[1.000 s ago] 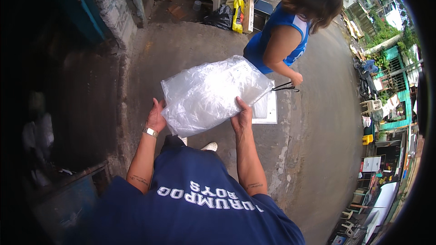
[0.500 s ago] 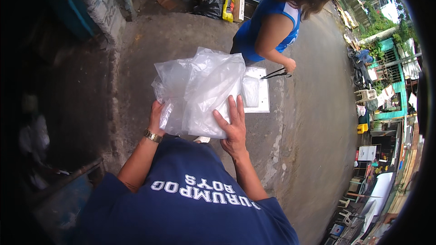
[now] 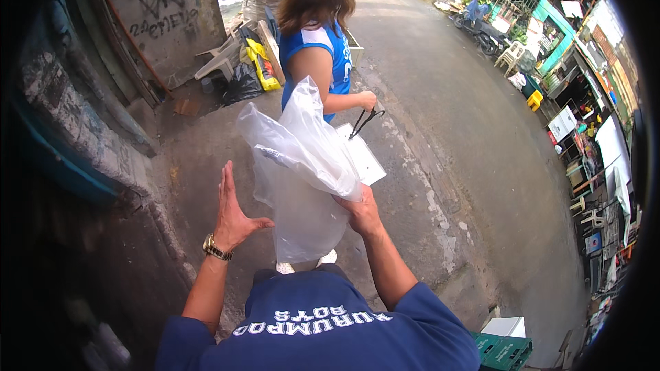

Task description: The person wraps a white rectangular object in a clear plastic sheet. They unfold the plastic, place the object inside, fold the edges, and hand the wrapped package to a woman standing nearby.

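Note:
A large clear plastic bag (image 3: 302, 158) hangs in front of my body, crumpled at the top. My right hand (image 3: 361, 209) grips its right side, with the fingers partly hidden behind the plastic. To the left of the bag, my left hand (image 3: 235, 213) is held up with the thumb spread from the fingers, and nothing is in it. A gold wristwatch (image 3: 217, 248) circles my left wrist. Just beyond the bag, a white board (image 3: 368, 162) shows in part. Another person (image 3: 320, 55) in a blue sleeveless top stands there, holding a black strap-like thing (image 3: 364, 124).
A rough wall (image 3: 89, 110) runs along the left. Beside it lie a black bag (image 3: 244, 84), a yellow sack (image 3: 262, 65) and a white plastic chair (image 3: 218, 63). A green crate (image 3: 504, 350) stands at the lower right. Parked across the street is a motorcycle (image 3: 485, 40).
My left hand has let go of the bag and opened beside it. The bag now hangs from my right hand. The view has turned, and the other person appears farther left.

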Demonstrator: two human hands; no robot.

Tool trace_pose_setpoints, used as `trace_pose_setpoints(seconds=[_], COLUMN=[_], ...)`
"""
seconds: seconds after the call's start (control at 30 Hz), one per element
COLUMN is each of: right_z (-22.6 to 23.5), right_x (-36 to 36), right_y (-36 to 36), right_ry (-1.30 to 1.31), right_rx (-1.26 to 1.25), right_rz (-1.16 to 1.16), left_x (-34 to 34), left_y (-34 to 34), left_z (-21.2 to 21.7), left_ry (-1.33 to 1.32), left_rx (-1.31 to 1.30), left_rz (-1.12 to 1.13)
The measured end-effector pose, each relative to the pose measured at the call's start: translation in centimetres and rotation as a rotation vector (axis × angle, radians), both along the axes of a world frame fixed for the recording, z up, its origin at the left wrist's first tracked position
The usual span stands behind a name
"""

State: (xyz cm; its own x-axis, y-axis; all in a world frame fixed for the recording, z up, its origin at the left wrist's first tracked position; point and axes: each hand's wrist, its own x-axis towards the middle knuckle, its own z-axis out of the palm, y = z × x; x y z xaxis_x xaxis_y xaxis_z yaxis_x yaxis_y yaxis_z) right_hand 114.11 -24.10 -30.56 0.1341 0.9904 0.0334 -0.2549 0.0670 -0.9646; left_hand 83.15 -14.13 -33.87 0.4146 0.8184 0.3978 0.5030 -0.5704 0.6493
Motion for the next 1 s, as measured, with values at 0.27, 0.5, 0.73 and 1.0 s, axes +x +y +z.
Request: trace_pose_setpoints(seconds=[0.27, 0.5, 0.73, 1.0], right_z=[4.1, 2.9, -3.4, -3.4], right_x=[2.6, 1.9, -3.8, -8.6], right_y=[3.5, 2.3, 2.6, 2.6], right_ry=[-0.001, -0.045, -0.668, -1.342], right_rx=[-0.081, -0.121, -0.212, -0.057], right_rz=[-0.069, -0.194, -0.233, -0.379], left_x=[6.2, 6.2, 4.9, 5.8], left_y=[3.0, 2.0, -0.5, -2.4], left_z=[0.6, 0.7, -0.5, -1.3], left_ry=[-0.695, -1.025, -1.073, -0.826], left_rx=[-0.826, -0.843, -0.990, -0.622], left_rz=[-0.400, -0.151, 0.048, 0.135])
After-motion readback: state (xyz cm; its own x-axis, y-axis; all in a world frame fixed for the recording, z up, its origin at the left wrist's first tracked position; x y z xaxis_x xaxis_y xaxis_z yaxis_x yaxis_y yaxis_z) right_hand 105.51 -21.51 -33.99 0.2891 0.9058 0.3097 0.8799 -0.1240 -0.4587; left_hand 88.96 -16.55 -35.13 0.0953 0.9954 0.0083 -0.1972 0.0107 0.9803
